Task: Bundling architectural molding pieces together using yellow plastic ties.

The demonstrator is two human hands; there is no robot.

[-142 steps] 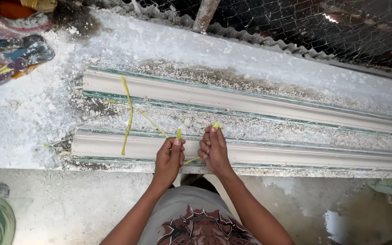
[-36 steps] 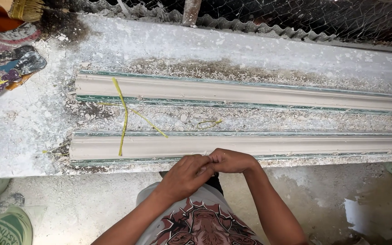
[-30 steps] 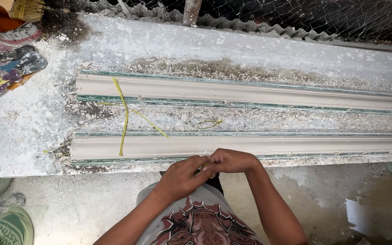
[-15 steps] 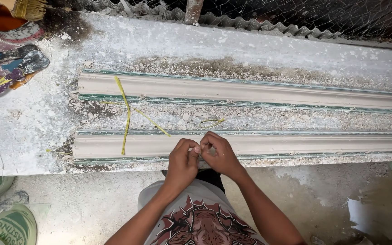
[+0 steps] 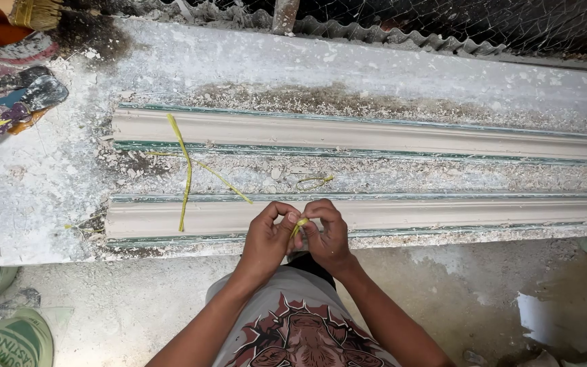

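Note:
Both my hands meet over the near edge of the bench. My left hand (image 5: 268, 236) and my right hand (image 5: 326, 231) pinch a short yellow fibre strip (image 5: 299, 226) between their fingertips. They hover over the nearer of two long grey plaster mouldings (image 5: 443, 212). The farther moulding (image 5: 388, 136) runs parallel behind it. A long yellow strip (image 5: 186, 173) lies draped across both mouldings at the left, and a small looped piece (image 5: 312, 181) rests in the rubble between them.
The bench top (image 5: 28, 197) is white and crusted with plaster crumbs. Putty knives (image 5: 18, 102) and a brush (image 5: 35, 10) lie at the far left corner. Wire mesh and corrugated sheet (image 5: 443, 27) stand behind. Green sacks (image 5: 8, 336) sit on the floor at left.
My hands dropped from the moulding's top to its near edge and joined. In the last second they rose slightly, and the yellow strip now shows between the fingertips.

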